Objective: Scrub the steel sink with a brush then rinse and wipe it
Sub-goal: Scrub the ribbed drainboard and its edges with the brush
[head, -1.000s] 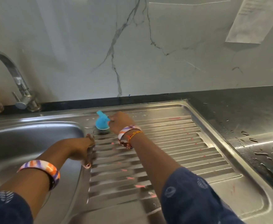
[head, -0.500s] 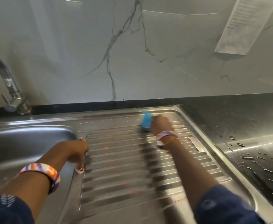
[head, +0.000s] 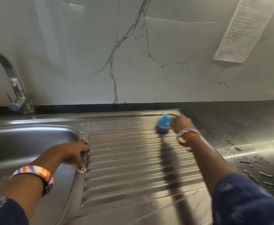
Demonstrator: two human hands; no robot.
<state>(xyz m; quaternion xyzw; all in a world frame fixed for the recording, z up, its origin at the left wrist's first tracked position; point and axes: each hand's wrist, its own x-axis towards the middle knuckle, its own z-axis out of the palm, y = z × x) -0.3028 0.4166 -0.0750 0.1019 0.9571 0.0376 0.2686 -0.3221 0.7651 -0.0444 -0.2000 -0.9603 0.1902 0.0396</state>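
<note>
we see the steel sink (head: 35, 143) set into a dark counter (head: 246, 120), its basin on the left and its ribbed drainboard (head: 129, 168) on the right. the blue brush (head: 163, 123) stands at the far right corner of the drainboard, its dark bristle end down on the first ribs and its blue top pointing toward the wall. our right hand (head: 180, 124) is just to the right of the brush and touching it, fingers curled round its body so that it grips the brush; the hand is blurred, so we cannot tell how each finger lies. a patterned bangle and an orange thread sit on that wrist, and the forearm runs back toward the near right corner of the sink.

our left hand (head: 75, 154) is well apart from the brush, at the drainboard's left edge where it meets the basin. it holds nothing: the fingers are stretched out and press flat on the steel strip between basin and ribs. an orange, white and purple bangle (head: 35, 174) is on that wrist.

the tap (head: 14, 88) stands at the sink's far left corner. water drops lie on the counter beyond the sink's right edge. a printed paper sheet (head: 245, 28) hangs on the marble wall above.
</note>
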